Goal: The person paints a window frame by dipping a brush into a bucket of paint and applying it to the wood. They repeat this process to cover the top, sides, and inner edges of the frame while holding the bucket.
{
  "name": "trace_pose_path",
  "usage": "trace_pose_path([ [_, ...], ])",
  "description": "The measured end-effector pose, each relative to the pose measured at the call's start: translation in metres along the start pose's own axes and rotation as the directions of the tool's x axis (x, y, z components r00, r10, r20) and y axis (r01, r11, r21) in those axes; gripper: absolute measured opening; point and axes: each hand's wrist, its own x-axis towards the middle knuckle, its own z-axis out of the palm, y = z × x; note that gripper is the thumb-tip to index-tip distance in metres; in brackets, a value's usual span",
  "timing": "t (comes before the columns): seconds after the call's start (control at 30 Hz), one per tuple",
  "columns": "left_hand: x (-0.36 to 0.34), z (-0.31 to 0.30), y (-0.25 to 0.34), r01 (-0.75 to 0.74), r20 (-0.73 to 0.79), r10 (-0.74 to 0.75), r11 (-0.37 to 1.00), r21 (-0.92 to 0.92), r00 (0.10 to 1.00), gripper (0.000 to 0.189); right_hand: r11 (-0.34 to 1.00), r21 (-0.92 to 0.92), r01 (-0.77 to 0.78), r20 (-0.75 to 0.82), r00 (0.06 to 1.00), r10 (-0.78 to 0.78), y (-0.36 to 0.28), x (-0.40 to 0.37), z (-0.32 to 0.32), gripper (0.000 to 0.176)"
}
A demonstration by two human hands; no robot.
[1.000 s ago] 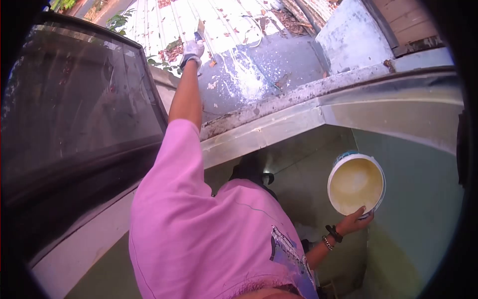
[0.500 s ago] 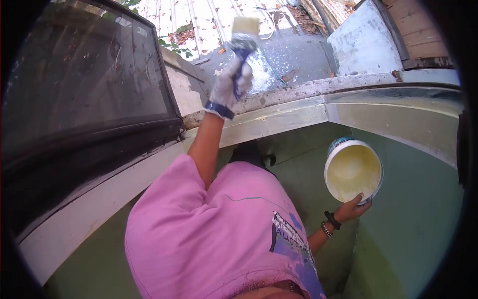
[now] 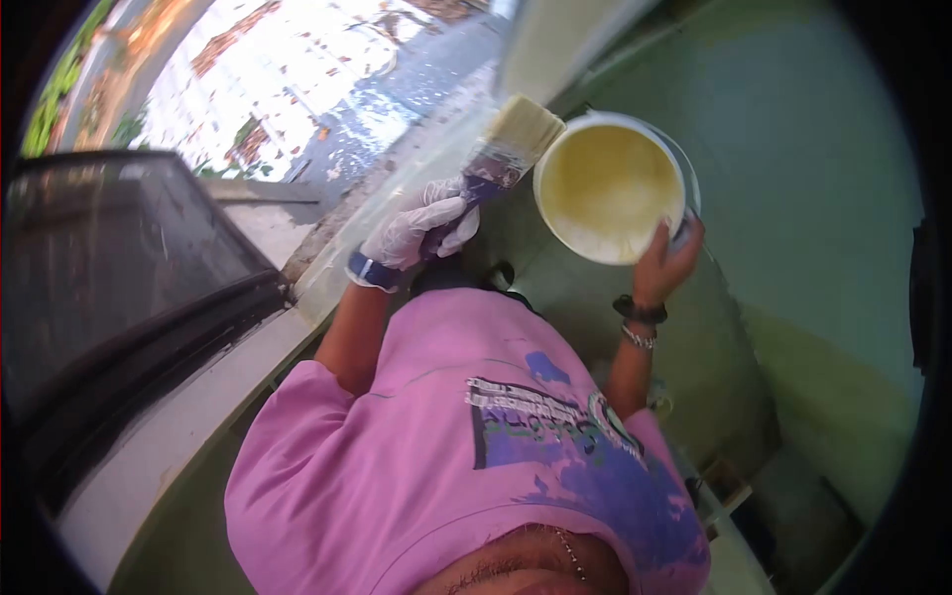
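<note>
My left hand [image 3: 421, 230], in a white glove, is closed around the blue handle of a wide paintbrush [image 3: 511, 139]. Its pale bristles point up and right and sit right beside the rim of a white paint bucket [image 3: 607, 186]. My right hand [image 3: 666, 260], bare with dark bracelets at the wrist, grips the bucket's lower right rim and holds it up and tilted toward me. The inside of the bucket is coated in creamy yellow paint. My pink printed shirt fills the lower middle of the view.
A dark glass window pane [image 3: 119, 268] in a black frame stands at left, with a pale ledge [image 3: 198, 397] beneath it. A green painted wall [image 3: 823, 198] covers the right side. Outside, sunlit paint-spattered roofing [image 3: 297, 79] lies at top left.
My left hand pulled the brush back from the far ledge to the bucket. My right hand raised the bucket up and inward. The view swung toward the green wall.
</note>
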Motion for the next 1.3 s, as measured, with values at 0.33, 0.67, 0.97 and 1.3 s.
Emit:
trace_pose_path([
  [0.33, 0.091, 0.096, -0.025, -0.007, -0.004, -0.117, -0.092, 0.996, 0.993, 0.028, 0.991, -0.06, 0.122, 0.002, 0.992, -0.122, -0.008, -0.006, -0.011, 0.031],
  [0.67, 0.141, 0.096, -0.064, 0.002, 0.034, 0.237, -0.148, 0.989, 0.971, 0.019, 1.0, -0.018, 0.021, 0.082, 0.996, -0.02, -0.003, -0.012, -0.021, 0.032],
  [0.97, 0.162, 0.086, -0.08, -0.05, 0.104, 0.356, -0.158, 0.986, 0.929, 0.014, 0.998, -0.008, 0.056, 0.093, 0.994, -0.055, 0.001, -0.014, -0.023, 0.032],
  [1.3, 0.05, 0.117, -0.032, -0.052, -0.099, 0.302, 0.456, 0.889, 0.948, 0.038, 0.999, 0.031, -0.039, 0.062, 0.997, 0.037, 0.043, -0.025, -0.02, 0.035],
])
